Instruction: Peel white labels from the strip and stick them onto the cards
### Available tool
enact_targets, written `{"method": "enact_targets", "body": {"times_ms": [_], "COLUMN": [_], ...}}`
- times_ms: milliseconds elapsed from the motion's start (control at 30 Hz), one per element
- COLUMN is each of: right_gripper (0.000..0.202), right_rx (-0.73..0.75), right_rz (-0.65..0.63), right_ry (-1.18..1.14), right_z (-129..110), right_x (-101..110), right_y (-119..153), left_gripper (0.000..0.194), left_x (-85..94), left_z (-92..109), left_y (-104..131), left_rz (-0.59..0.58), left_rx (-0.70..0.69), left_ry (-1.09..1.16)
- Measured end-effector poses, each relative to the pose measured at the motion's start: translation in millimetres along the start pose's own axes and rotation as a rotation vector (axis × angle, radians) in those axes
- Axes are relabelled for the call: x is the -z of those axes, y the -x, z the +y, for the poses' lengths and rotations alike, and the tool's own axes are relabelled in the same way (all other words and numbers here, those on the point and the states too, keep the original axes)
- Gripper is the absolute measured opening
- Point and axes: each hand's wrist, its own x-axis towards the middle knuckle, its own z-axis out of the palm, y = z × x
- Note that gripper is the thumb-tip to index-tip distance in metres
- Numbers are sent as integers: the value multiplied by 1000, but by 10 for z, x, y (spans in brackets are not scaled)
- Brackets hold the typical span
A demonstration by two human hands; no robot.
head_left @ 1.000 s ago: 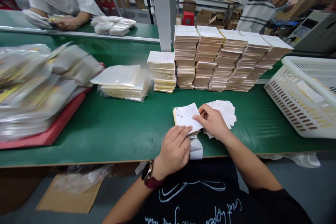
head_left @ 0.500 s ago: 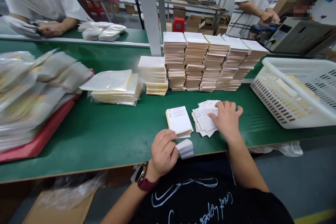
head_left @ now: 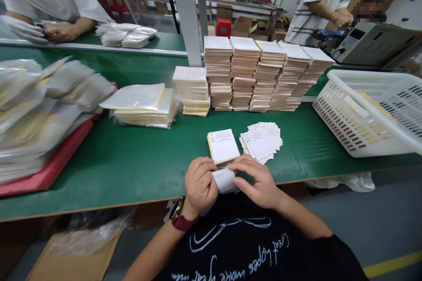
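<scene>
Extending rightward from gripping left fingers (head_left: 203,172): curled white paper (head_left: 224,181), long axis unclear; right fingers (head_left: 247,167) parted.

On our green table (head_left: 145,162), we see a neat card stack (head_left: 224,145) and fanned cards (head_left: 263,141) just beyond our fingers (head_left: 202,169), taller paper stacks (head_left: 257,74) and a shorter stack (head_left: 191,92) farther beyond, clear bags (head_left: 141,99) and a red base (head_left: 49,178) to their left, and a white basket (head_left: 344,134) to their right.

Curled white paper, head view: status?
Left hand pinching curled white paper. Right hand at its right edge, grip unclear. Squared card stack close beyond, loose cards beside stack.
</scene>
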Motion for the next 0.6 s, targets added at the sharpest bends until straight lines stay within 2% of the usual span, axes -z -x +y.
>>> {"method": "enact_targets", "body": {"times_ms": [67, 167, 233, 300, 400, 467, 533, 600], "right_gripper": [19, 14, 13, 13, 16, 19, 18, 13], "right_rx": [-35, -99, -106, -46, 136, 194, 157, 49], "right_rz": [13, 28, 23, 41, 140, 229, 327, 412], "right_ry": [-7, -48, -44, 47, 273, 301, 213, 146], "right_z": [18, 35, 37, 34, 32, 41, 62, 96], "right_x": [-13, -58, -82, -91, -57, -1, 65, 118], "right_y": [-7, -9, -2, 12, 23, -7, -86, -206], "left_gripper": [13, 31, 36, 31, 22, 17, 15, 16], "left_x": [-12, -19, -17, -14, -15, -18, -22, -28], "left_z": [0, 3, 7, 15, 30, 36, 36, 35], "left_y": [20, 48, 52, 43, 20, 10, 5, 4], "left_rz": [60, 121, 57, -5, -10, -12, -21, -32], "left_rx": [35, 21, -65, -117, -97, -75, -50, -34], "left_ry": [-42, -107, -106, -79, -59, -61, -67, -76]}}
